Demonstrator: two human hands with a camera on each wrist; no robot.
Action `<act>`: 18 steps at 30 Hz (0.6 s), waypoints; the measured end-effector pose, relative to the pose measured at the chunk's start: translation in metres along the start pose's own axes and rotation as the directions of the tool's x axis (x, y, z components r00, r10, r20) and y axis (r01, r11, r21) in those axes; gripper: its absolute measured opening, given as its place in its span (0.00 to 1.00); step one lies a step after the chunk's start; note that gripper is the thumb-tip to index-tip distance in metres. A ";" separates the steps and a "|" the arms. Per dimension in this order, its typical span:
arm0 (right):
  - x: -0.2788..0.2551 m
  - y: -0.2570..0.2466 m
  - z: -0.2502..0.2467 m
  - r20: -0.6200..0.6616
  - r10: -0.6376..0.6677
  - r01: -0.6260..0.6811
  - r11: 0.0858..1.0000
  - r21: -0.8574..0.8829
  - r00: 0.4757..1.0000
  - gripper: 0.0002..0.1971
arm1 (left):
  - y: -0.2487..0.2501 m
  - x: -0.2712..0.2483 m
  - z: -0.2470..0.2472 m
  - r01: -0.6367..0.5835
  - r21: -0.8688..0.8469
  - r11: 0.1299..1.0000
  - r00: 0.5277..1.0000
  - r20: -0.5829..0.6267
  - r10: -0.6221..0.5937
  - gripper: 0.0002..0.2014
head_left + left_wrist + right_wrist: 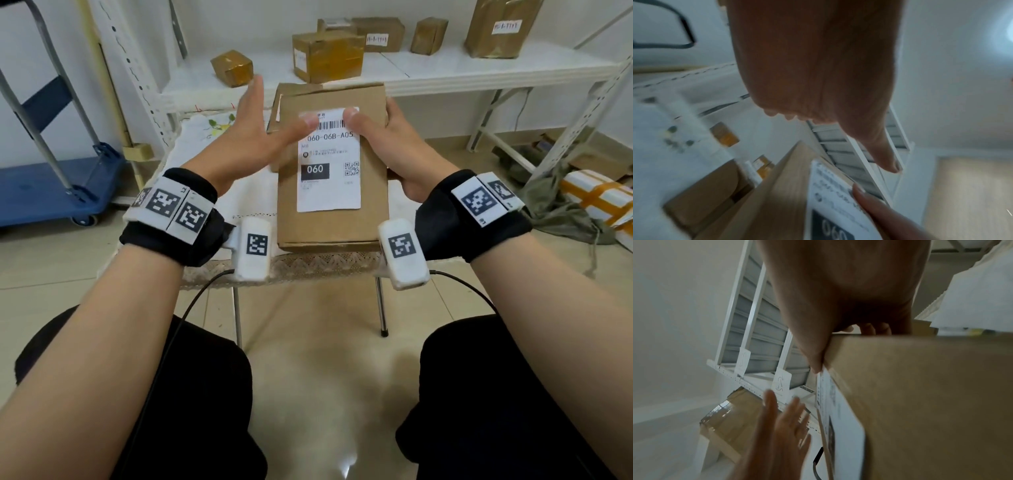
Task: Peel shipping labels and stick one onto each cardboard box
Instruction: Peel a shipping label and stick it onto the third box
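A brown cardboard box (332,224) fills the middle of the head view, its far end tilted up. A white shipping label (329,193) printed "060" lies flat on its top face. My right hand (397,140) grips the box's right edge, fingers curled underneath and thumb pressing the label's top edge. My left hand (251,126) hovers at the box's upper left with straight, spread fingers; its thumb tip touches the label's top left corner. In the right wrist view the box (931,394) and label (840,418) are close up and the left hand (777,426) is beyond them.
A small table with a white lace cloth (253,192) stands under the box, and another cardboard box (274,116) lies behind it. The white shelf (445,73) at the back carries several taped boxes. A blue cart (51,185) is on the left, and wrapped parcels (596,195) on the floor to the right.
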State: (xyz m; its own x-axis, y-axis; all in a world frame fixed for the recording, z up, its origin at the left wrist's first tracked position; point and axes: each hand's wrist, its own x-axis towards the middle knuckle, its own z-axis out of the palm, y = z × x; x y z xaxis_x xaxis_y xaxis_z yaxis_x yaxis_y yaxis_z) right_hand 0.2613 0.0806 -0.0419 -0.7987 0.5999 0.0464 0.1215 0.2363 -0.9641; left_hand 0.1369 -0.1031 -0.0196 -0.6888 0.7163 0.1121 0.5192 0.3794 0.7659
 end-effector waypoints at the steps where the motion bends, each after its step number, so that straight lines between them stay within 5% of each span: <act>1: -0.002 0.000 0.002 0.006 -0.002 0.002 1.000 -0.017 1.000 0.30 | 0.005 -0.003 0.000 -0.054 0.089 0.995 0.998 0.017 0.052 0.60; 3: -0.004 0.000 0.005 0.029 -0.005 0.006 0.999 -0.049 1.000 0.38 | 0.018 -0.007 0.002 -0.178 0.286 0.942 0.984 0.069 0.165 0.62; 6: -0.004 -0.001 0.006 0.066 -0.053 0.057 0.997 -0.059 0.996 0.34 | 0.035 -0.005 0.011 -0.335 0.489 0.805 0.942 0.163 0.293 0.64; 8: -0.004 -0.001 0.007 0.094 -0.078 0.082 0.996 -0.036 0.993 0.39 | 0.038 -0.002 0.022 -0.405 0.564 0.720 0.913 0.210 0.349 0.64; 11: -0.004 -0.001 0.011 0.100 -0.115 0.120 0.991 -0.050 0.988 0.52 | 0.033 0.004 0.036 -0.422 0.640 0.642 0.901 0.221 0.373 0.62; 18: 0.004 0.008 0.014 0.078 -0.140 0.143 0.989 -0.034 0.987 0.53 | 0.014 0.014 0.036 -0.382 0.690 0.614 0.902 0.136 0.409 0.59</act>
State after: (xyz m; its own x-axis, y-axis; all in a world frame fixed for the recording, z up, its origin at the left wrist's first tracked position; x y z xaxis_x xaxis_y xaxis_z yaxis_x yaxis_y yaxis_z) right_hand 0.2508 0.0737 -0.0532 -0.8514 0.4996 0.1600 0.0261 0.3450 -0.9382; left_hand 0.1524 -0.0672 -0.0302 -0.3405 0.8811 0.3282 0.9316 0.3635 -0.0094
